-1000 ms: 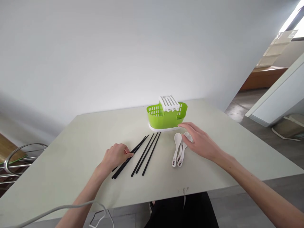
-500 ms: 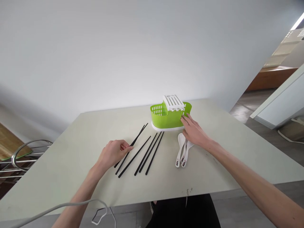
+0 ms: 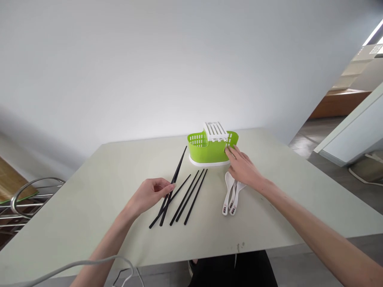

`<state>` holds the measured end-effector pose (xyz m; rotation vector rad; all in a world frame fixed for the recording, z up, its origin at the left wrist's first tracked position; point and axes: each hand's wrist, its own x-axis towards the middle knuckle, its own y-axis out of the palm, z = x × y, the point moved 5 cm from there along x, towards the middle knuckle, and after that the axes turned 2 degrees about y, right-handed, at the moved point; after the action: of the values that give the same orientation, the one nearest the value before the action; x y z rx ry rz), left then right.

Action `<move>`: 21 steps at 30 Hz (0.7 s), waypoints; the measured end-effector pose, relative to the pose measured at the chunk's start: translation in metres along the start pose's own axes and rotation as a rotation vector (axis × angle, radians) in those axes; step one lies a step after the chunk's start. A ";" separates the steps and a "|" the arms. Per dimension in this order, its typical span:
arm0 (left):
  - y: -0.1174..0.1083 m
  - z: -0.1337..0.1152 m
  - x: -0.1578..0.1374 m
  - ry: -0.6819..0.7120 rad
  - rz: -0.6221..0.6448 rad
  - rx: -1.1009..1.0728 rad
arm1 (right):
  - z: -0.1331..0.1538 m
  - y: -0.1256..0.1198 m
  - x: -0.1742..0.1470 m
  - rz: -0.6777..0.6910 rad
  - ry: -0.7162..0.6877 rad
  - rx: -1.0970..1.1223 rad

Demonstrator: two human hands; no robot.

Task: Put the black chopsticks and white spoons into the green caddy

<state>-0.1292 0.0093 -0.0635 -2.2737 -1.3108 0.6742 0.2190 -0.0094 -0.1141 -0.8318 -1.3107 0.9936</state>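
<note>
Black chopsticks are pinched between the thumb and fingers of my left hand (image 3: pixel 154 195); they look like a pair (image 3: pixel 177 171), tilted with their thin ends toward the wall. Under them lies a single chopstick (image 3: pixel 183 184) on the table, and several more black chopsticks (image 3: pixel 194 199) lie side by side to the right. My right hand (image 3: pixel 243 167) has its fingers stretched out against the front right of a green utensil basket (image 3: pixel 206 153) with a white slotted top (image 3: pixel 215 130). White spoons (image 3: pixel 228 195) lie below this hand, their bowls partly hidden by it.
The pale table (image 3: pixel 113 167) stands against a plain wall. A grey cable (image 3: pixel 80 263) crosses the lower left over my forearm. At the left is a metal rack (image 3: pixel 36 203) with a wooden board (image 3: pixel 13 179).
My left hand has moved a little right, lifting the chopsticks so they now cross over the one beside them. My right hand stays at the basket. The view has shifted slightly.
</note>
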 end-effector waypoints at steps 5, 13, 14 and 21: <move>0.016 -0.003 -0.003 -0.003 0.140 -0.309 | 0.044 -0.046 -0.025 -0.128 0.120 0.503; 0.072 -0.028 0.009 0.064 0.412 -0.462 | 0.131 -0.051 -0.026 0.537 0.192 1.659; 0.077 -0.030 0.010 0.070 0.428 -0.473 | 0.132 -0.049 -0.025 0.533 0.235 1.679; 0.085 -0.027 0.004 0.010 0.527 -0.603 | 0.117 -0.047 -0.021 0.438 0.306 1.640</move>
<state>-0.0546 -0.0299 -0.0923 -3.1653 -0.9931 0.4573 0.1080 -0.0522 -0.0667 0.0807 0.2102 1.7215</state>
